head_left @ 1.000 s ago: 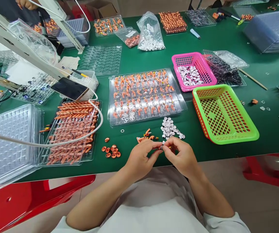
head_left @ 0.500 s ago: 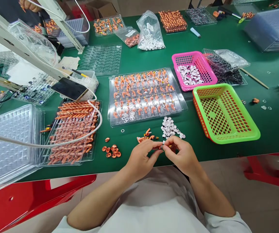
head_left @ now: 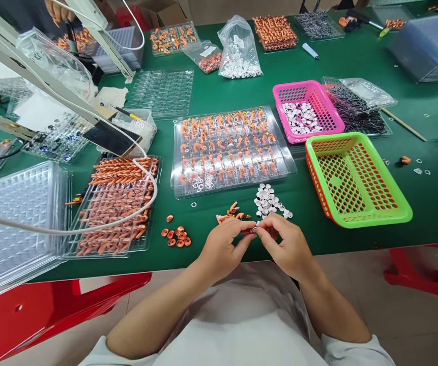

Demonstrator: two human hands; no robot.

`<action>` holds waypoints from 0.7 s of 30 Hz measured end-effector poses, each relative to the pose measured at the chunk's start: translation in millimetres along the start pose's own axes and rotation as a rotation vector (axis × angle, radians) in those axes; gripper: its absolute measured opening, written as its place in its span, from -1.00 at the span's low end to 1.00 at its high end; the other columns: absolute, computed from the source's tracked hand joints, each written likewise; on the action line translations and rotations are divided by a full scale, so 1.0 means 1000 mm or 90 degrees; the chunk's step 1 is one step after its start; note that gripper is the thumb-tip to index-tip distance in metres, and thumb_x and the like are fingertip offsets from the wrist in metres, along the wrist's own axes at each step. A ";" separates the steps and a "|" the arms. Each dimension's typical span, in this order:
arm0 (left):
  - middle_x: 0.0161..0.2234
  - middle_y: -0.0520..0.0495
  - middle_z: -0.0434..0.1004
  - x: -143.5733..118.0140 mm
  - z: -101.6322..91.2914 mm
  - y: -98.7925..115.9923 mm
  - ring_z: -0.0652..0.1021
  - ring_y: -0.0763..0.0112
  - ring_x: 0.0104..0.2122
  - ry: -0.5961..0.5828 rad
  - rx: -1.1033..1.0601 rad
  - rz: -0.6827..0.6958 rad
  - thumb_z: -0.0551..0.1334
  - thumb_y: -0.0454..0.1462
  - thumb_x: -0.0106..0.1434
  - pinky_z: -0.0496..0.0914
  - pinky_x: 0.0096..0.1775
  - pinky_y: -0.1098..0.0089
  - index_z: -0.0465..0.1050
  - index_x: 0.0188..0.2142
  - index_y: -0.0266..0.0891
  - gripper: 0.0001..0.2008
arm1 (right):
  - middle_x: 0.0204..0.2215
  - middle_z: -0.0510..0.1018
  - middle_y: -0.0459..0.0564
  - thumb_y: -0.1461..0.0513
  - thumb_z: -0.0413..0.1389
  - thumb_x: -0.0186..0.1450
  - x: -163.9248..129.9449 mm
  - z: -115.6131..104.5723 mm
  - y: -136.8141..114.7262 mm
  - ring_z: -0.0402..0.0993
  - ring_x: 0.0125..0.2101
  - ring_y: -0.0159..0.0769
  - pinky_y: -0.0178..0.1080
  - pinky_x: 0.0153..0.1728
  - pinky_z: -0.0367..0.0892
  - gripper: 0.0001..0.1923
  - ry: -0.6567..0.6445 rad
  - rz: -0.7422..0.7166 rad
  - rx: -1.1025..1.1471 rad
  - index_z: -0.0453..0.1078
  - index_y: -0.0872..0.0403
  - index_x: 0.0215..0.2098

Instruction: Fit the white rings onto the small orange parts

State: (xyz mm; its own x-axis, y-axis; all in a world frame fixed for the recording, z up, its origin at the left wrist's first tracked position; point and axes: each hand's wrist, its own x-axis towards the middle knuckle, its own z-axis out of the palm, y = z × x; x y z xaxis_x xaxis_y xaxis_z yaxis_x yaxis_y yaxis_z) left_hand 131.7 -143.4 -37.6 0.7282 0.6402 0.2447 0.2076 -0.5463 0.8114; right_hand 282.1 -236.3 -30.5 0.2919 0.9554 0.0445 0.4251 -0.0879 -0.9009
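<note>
My left hand (head_left: pixel 224 246) and my right hand (head_left: pixel 285 244) meet fingertip to fingertip at the front edge of the green table, both pinching one small orange part (head_left: pixel 254 231) with a pale round piece on it. Just beyond the fingers lie a heap of small white discs (head_left: pixel 267 198) and a few loose orange parts (head_left: pixel 229 213). A cluster of orange rings (head_left: pixel 176 237) sits to the left. Behind them stands a clear compartment tray (head_left: pixel 230 150) filled with orange parts.
An empty green basket (head_left: pixel 356 178) is at the right, a pink basket (head_left: pixel 306 109) with white discs behind it. At the left a clear tray of orange cones (head_left: pixel 117 203), a stack of clear trays (head_left: pixel 12 218), a phone (head_left: pixel 110 138) and a white cable (head_left: pixel 89 227). Bags and more trays fill the back.
Both hands stay together on the small part, with only slight finger motion. The view has shifted a little to the left.
</note>
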 end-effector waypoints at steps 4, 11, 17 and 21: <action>-0.30 -0.06 0.65 0.000 0.000 -0.002 0.60 0.33 -0.33 -0.005 0.016 0.010 0.25 -0.35 0.28 0.47 -0.19 0.28 0.51 -0.15 -0.18 -0.85 | -0.43 0.45 -0.07 0.27 0.04 0.36 0.001 0.000 0.003 0.37 -0.44 -0.32 -0.29 -0.43 0.27 -0.90 -0.011 0.004 -0.008 0.34 0.04 -0.33; -0.31 -0.07 0.66 0.000 0.001 -0.004 0.60 0.36 -0.34 -0.003 0.024 0.052 0.23 -0.38 0.29 0.48 -0.19 0.30 0.52 -0.14 -0.20 -0.83 | -0.44 0.45 -0.10 0.26 0.05 0.36 0.004 -0.001 0.005 0.35 -0.46 -0.35 -0.30 -0.43 0.24 -0.89 -0.041 0.029 -0.011 0.33 0.04 -0.35; -0.34 -0.07 0.65 0.000 0.004 -0.004 0.60 0.36 -0.36 0.012 0.040 0.070 0.22 -0.37 0.30 0.48 -0.24 0.31 0.52 -0.14 -0.20 -0.84 | -0.44 0.45 -0.09 0.26 0.04 0.37 0.003 -0.003 0.005 0.35 -0.47 -0.34 -0.30 -0.44 0.25 -0.88 -0.044 0.034 -0.017 0.32 0.04 -0.36; -0.33 -0.07 0.66 0.001 0.003 -0.002 0.59 0.37 -0.36 -0.007 0.029 0.077 0.23 -0.38 0.29 0.48 -0.25 0.34 0.52 -0.13 -0.20 -0.82 | -0.41 0.45 -0.06 0.28 0.02 0.37 0.002 -0.007 0.005 0.37 -0.42 -0.32 -0.28 -0.38 0.27 -0.89 -0.065 0.004 -0.043 0.33 0.04 -0.34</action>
State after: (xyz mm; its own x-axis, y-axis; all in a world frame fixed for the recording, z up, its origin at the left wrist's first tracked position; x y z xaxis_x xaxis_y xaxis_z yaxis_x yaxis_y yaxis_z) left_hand 133.9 -142.9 -40.7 0.7573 0.5615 0.3335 0.1462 -0.6435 0.7514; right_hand 290.8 -237.1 -32.1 0.2072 0.9783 -0.0091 0.4805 -0.1099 -0.8701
